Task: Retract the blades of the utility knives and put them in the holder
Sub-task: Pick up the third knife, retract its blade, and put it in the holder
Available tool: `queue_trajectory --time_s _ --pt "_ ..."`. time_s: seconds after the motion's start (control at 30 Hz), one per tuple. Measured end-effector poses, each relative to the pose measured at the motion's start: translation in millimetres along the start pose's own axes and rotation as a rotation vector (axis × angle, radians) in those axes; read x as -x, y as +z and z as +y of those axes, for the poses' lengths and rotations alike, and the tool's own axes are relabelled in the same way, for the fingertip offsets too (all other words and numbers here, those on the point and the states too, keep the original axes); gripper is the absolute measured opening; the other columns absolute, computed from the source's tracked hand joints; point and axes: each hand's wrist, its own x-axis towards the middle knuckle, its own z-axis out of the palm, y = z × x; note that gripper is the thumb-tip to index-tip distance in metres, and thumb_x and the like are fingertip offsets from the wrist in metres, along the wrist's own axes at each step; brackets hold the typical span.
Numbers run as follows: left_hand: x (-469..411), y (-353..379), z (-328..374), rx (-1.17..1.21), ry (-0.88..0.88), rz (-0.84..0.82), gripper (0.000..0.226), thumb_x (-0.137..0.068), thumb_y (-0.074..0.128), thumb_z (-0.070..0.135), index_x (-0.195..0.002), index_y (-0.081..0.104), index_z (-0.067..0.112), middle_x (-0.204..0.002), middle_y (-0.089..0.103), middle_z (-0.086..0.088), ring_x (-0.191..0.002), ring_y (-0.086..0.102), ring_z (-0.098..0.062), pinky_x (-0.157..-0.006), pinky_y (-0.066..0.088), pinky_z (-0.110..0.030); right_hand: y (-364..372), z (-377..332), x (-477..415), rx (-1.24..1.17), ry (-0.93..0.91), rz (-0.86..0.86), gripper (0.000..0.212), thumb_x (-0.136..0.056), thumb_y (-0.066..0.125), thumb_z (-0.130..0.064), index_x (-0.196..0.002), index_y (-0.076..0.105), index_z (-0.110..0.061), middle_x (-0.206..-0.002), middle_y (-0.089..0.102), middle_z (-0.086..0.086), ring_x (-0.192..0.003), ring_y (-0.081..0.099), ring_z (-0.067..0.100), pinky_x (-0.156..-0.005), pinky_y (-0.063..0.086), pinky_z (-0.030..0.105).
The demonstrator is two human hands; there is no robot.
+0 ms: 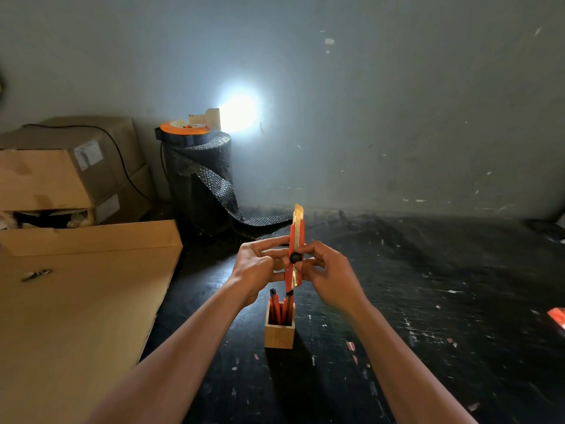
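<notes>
A dark, scuffed table (428, 286) is stretching back to a grey wall (397, 102), where a bright light (237, 113) is glaring. At the far left, cardboard boxes (70, 166) are sitting stacked, with a flat cardboard sheet (76, 301) lying in front of them. Next to these a roll of black bubble wrap (198, 179) is standing upright. In the middle, the left hand (256, 267) and the right hand (327, 270) are both pinching an orange utility knife (296, 249), holding it upright above a wooden holder (279, 327); the right thumb is resting by its black slider knob. Two more orange knives (282, 307) are standing in the holder, which is sitting on the table directly beneath the hands. At the far right edge something orange (558, 319) is lying on the table.
</notes>
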Motion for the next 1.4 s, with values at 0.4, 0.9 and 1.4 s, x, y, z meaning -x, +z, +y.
queue_trajectory --time_s 0.4,0.9,1.4 --pt "1.1 0.3 8.1 -0.049 0.001 0.008 0.03 -0.092 0.066 -0.007 -0.115 0.076 0.009 -0.101 0.081 -0.013 -0.089 0.08 -0.029 -0.066 0.066 -0.043 -9.4 -6.0 7.5 -0.023 -0.019 -0.046 0.023 -0.093 0.071 -0.014 -0.099 0.067 -0.036 -0.112 0.074 -0.003 -0.105 0.072 0.02 -0.092 0.06 0.05" --pt "-5.7 -1.8 2.4 -0.122 0.07 0.123 0.032 -0.09 0.065 -0.01 -0.114 0.077 0.009 -0.092 0.083 -0.009 -0.08 0.081 -0.024 -0.059 0.064 -0.036 5.1 1.3 17.1 0.054 -0.014 -0.079 0.021 -0.096 0.069 -0.016 -0.107 0.066 -0.033 -0.114 0.071 -0.012 -0.109 0.065 0.006 -0.072 0.048 0.01" --pt "-17.7 -6.1 1.2 -0.127 0.131 0.115 0.035 -0.092 0.068 -0.007 -0.121 0.074 0.011 -0.088 0.083 0.001 -0.078 0.081 -0.022 -0.056 0.062 -0.031 11.9 -0.3 7.0 0.095 -0.041 -0.027 0.025 -0.095 0.07 -0.02 -0.117 0.064 -0.028 -0.116 0.069 -0.01 -0.099 0.059 0.001 -0.082 0.049 0.014"
